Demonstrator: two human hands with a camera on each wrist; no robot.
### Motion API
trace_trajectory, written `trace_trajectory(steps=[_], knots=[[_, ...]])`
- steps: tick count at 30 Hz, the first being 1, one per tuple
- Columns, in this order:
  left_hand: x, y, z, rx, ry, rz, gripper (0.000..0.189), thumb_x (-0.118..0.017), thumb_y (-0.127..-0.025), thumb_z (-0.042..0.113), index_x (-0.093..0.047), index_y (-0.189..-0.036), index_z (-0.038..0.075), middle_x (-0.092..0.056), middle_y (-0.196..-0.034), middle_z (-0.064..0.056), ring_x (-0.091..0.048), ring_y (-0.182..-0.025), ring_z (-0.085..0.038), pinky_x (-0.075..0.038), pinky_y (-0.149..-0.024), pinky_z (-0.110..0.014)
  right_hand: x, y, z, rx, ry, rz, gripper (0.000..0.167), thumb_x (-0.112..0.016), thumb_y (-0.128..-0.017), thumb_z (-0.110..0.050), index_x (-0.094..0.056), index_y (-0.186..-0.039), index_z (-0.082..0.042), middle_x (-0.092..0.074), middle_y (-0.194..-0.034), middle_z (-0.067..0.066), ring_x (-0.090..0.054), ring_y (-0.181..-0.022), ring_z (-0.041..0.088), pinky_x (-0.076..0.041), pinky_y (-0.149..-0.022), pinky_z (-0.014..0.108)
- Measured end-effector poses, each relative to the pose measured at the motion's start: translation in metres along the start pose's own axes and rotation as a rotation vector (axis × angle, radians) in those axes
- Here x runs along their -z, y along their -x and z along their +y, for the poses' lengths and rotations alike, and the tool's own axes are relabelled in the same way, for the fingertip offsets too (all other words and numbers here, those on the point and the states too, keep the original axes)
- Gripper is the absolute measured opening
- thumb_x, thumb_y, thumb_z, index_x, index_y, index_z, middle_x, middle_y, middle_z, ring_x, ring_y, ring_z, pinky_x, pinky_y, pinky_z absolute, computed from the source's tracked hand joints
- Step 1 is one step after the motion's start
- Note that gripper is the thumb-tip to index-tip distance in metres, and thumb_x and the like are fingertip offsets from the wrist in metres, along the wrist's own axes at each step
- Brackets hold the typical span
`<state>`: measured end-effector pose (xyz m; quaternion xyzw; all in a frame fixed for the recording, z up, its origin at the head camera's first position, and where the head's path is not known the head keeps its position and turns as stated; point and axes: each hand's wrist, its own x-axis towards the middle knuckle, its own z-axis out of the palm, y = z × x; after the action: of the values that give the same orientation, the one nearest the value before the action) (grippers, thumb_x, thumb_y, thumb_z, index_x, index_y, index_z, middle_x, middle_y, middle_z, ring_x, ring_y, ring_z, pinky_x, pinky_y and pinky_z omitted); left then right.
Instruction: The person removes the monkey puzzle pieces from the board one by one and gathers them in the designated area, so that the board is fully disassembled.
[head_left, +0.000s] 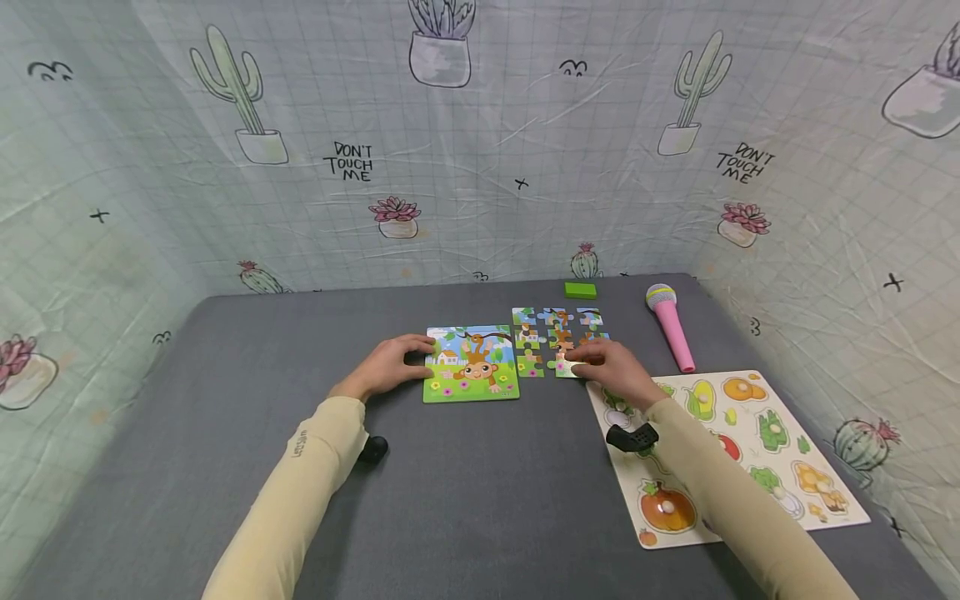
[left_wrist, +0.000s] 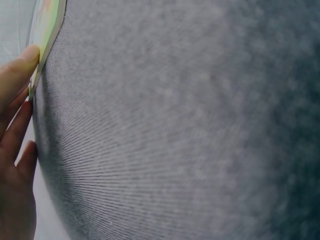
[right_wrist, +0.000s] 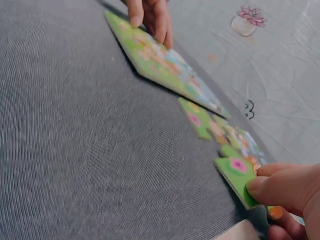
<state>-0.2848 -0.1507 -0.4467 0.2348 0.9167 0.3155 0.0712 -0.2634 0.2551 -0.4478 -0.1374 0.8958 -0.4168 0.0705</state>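
Observation:
A jigsaw board [head_left: 471, 367] with a monkey picture lies in the middle of the grey table. My left hand [head_left: 386, 365] rests at the board's left edge, its thumb and fingertips touching it a little apart. Just right of the board are several loose puzzle pieces [head_left: 529, 337], spaced in rows. My right hand [head_left: 611, 369] pinches a green puzzle piece [right_wrist: 235, 170] with a pink flower at the lower right of these rows. In the right wrist view the thumb lies on top of that piece; its outer end is hidden by the fingers.
A cream vegetable puzzle board [head_left: 750, 450] lies under my right forearm, close to that hand. Behind it is a pink toy microphone [head_left: 673, 329]. A green block [head_left: 580, 290] sits near the back edge, before the printed cloth wall [head_left: 465, 158].

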Motion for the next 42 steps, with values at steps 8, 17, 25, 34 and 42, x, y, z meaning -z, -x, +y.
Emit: trace_trajectory(steps=[8,17,25,34,42], knots=[[0.0000,-0.0009,-0.0002,0.006,-0.008,-0.008,0.045,-0.073,-0.090,0.025,-0.064,-0.128,0.003,-0.051,-0.144,-0.010,-0.040,-0.137,-0.032,-0.032,-0.114,-0.050,-0.0033,-0.0030,0.0013,0.050,0.137,0.025,0.022,-0.068,-0.094,-0.016,-0.073,-0.114,-0.010,-0.065,-0.113,0.010,-0.063,-0.098,0.025,-0.053,-0.083,0.043],[0.0007,0.0004,0.0004,0.004,-0.006,-0.005,0.044,-0.073,-0.090,0.024,-0.064,-0.128,0.003,-0.051,-0.144,-0.009,-0.040,-0.137,-0.031,-0.032,-0.114,-0.049,-0.0016,-0.0006,0.0027,0.097,0.153,-0.006,0.031,-0.074,-0.088,-0.017,-0.070,-0.119,-0.011,-0.061,-0.116,0.009,-0.057,-0.095,0.022,-0.048,-0.081,0.041],[0.0010,0.0003,-0.0003,-0.008,-0.007,-0.007,0.045,-0.073,-0.090,0.024,-0.064,-0.128,0.003,-0.051,-0.144,-0.010,-0.040,-0.137,-0.032,-0.032,-0.114,-0.049,-0.0016,-0.0026,0.0046,0.114,0.149,0.007,0.026,-0.073,-0.090,-0.017,-0.072,-0.115,-0.014,-0.062,-0.115,0.007,-0.058,-0.098,0.023,-0.049,-0.084,0.043],[0.0021,0.0000,-0.0011,-0.014,-0.008,-0.013,0.045,-0.073,-0.090,0.025,-0.063,-0.129,0.003,-0.050,-0.145,-0.009,-0.039,-0.137,-0.032,-0.031,-0.114,-0.049,-0.0019,-0.0047,0.0032,0.109,0.160,0.007,0.024,-0.073,-0.090,-0.018,-0.073,-0.114,-0.013,-0.062,-0.113,0.006,-0.059,-0.098,0.024,-0.049,-0.085,0.045],[0.0027,-0.0011,-0.0026,-0.008,-0.006,-0.019,0.045,-0.073,-0.090,0.025,-0.064,-0.129,0.004,-0.050,-0.144,-0.009,-0.039,-0.137,-0.032,-0.031,-0.114,-0.050,-0.0008,-0.0046,0.0003,0.095,0.141,0.005,0.027,-0.072,-0.091,-0.019,-0.071,-0.117,-0.012,-0.063,-0.114,0.007,-0.059,-0.103,0.025,-0.050,-0.088,0.047]])
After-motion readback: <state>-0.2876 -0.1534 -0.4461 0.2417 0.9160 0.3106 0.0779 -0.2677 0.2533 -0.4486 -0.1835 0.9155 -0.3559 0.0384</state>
